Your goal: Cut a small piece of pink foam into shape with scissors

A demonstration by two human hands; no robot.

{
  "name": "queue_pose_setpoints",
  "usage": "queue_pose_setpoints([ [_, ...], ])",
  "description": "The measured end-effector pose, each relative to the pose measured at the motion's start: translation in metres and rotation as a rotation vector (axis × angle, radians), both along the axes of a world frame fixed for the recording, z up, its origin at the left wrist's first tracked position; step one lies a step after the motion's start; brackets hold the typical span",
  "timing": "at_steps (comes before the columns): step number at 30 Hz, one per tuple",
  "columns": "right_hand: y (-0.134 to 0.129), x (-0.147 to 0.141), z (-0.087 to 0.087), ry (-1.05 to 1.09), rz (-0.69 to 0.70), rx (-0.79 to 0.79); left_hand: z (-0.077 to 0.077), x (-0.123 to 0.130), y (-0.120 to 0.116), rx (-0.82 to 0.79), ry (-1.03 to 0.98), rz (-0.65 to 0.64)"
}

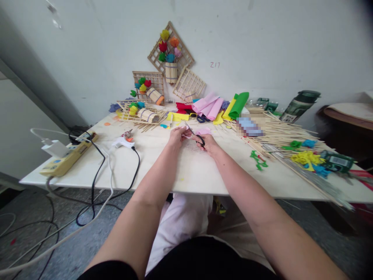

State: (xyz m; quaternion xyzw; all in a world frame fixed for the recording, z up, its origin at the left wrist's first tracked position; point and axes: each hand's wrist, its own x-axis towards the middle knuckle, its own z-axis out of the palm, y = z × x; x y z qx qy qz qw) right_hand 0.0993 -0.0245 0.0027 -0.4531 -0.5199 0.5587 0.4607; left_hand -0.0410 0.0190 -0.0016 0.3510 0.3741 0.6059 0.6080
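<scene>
My left hand (178,136) pinches a small piece of pink paper (188,133) above the middle of the white table. Fingers of my right hand (207,143) are wrapped round the black handles of a pair of scissors (201,140). The scissor blades point up and left, close to the pink piece; whether they touch it I cannot tell. Another pink scrap (204,130) lies on the table just behind my right hand.
Wooden lattices with paper flowers (171,58) stand against the wall. Rolled pink sheets (208,105), a green roll (239,105) and many thin sticks (279,130) lie behind and right. A glue gun (124,142) and a power strip (68,155) with trailing cables are left.
</scene>
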Motion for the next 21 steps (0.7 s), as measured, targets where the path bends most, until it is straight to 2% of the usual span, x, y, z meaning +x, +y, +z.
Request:
queue_pose_setpoints([
  [7,0.0060,0.0012,-0.0071,0.002,0.018,0.023,0.0029,0.0013,-0.0030,0.002,-0.013,0.025],
  [21,0.0039,0.0000,-0.0048,0.028,-0.006,0.008,0.0017,0.0005,-0.0017,-0.003,0.032,0.001],
])
